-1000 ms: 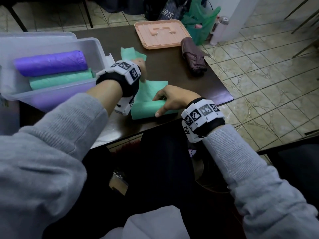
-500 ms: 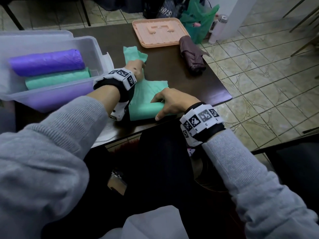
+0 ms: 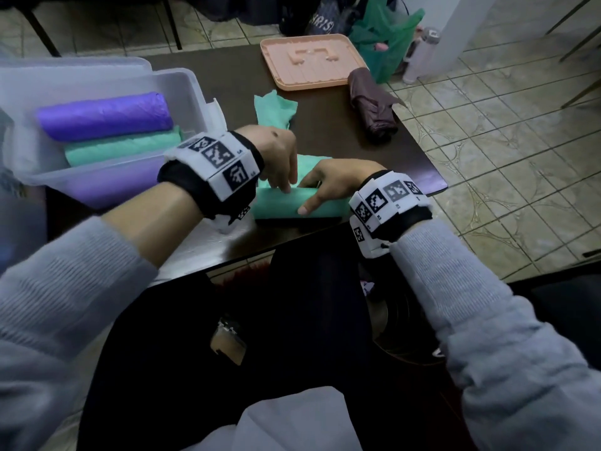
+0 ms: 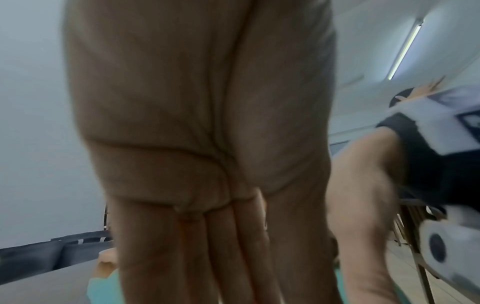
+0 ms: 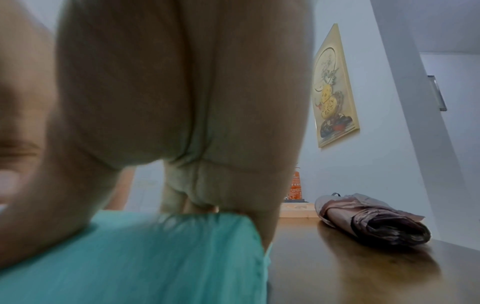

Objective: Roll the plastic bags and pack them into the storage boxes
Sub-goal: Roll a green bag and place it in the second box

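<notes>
A green plastic bag (image 3: pixel 276 206) lies near the table's front edge, its near part rolled into a tube and its flat tail (image 3: pixel 274 107) reaching away from me. My left hand (image 3: pixel 279 157) points down with straight fingers (image 4: pixel 207 236) pressing the top of the roll. My right hand (image 3: pixel 335 180) arches over the roll's right part, thumb on the near side and fingers over the far side; in the right wrist view the green roll (image 5: pixel 155 257) fills the space under the palm (image 5: pixel 182 102). The clear storage box (image 3: pixel 182 92) at left holds a purple roll (image 3: pixel 104 115), a green roll (image 3: pixel 123 146) and another purple roll (image 3: pixel 113 183).
A peach tray lid (image 3: pixel 312 61) lies at the table's far side. A dark maroon rolled bag (image 3: pixel 374 105) rests near the right table edge (image 3: pixel 419 151). Tiled floor lies beyond, with bags and a bottle (image 3: pixel 422 53) against a white pillar.
My left hand left the bag's far tail and came back onto the roll beside my right hand. The rolled part has grown thicker and the flat part shorter.
</notes>
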`<state>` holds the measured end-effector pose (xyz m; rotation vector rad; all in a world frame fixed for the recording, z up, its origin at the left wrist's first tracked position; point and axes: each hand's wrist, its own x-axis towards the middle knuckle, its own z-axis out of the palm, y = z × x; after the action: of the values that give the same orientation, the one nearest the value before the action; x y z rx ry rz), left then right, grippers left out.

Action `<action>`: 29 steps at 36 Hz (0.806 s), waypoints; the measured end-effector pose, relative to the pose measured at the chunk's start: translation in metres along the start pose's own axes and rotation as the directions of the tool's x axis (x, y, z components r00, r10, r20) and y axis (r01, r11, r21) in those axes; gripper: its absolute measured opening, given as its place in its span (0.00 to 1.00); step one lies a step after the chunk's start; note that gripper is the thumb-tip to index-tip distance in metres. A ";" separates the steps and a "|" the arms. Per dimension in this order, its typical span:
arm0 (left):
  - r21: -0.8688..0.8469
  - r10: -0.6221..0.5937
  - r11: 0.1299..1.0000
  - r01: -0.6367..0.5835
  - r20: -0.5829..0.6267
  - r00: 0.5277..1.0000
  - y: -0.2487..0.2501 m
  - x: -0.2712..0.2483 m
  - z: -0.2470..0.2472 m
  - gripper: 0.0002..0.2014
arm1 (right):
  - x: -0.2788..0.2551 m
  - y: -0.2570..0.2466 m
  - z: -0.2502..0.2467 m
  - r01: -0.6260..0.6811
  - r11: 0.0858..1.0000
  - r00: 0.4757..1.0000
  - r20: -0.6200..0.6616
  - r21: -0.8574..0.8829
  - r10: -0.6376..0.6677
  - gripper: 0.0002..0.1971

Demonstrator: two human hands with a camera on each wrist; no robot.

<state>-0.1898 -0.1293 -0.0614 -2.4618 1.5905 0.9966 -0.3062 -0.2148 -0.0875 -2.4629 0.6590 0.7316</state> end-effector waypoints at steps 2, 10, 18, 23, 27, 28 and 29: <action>0.025 0.007 1.000 -0.007 -0.030 1.000 -0.002 -0.004 0.008 0.20 | 0.004 0.002 0.000 -0.005 0.999 1.000 -0.018 0.038 0.006 0.32; -0.080 -0.001 0.997 -0.017 -0.219 0.976 -0.012 0.000 0.036 0.33 | 0.012 0.009 0.005 -0.007 0.987 0.994 -0.111 0.159 0.025 0.24; -0.030 0.026 0.999 -0.034 -0.241 0.970 -0.015 0.008 0.044 0.40 | 0.016 0.006 0.012 -0.036 0.996 0.933 -0.356 0.077 0.061 0.20; -0.084 -0.008 0.996 -0.013 -0.237 0.971 -0.018 0.009 0.037 0.40 | 0.012 -0.010 0.013 -0.005 1.000 0.899 -0.437 0.028 0.017 0.12; -0.107 -0.009 0.994 -0.015 -0.212 0.977 -0.021 0.011 0.030 0.32 | 0.009 -0.018 0.023 -0.058 0.991 0.894 -0.448 -0.119 -0.002 0.15; -0.112 -0.005 0.994 -0.017 -0.197 0.980 -0.022 0.012 0.027 0.31 | 0.006 -0.018 0.026 -0.057 0.986 0.904 -0.428 -0.155 -0.015 0.17; -0.114 0.000 0.993 -0.021 -0.181 0.984 -0.024 0.012 0.025 0.30 | 0.004 -0.019 0.029 -0.056 0.981 0.914 -0.405 -0.184 -0.024 0.19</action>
<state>-0.1790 -0.1187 -0.0942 -2.6943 1.6409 0.9151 -0.3033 -0.1854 -0.1054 -2.8246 0.7893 0.2933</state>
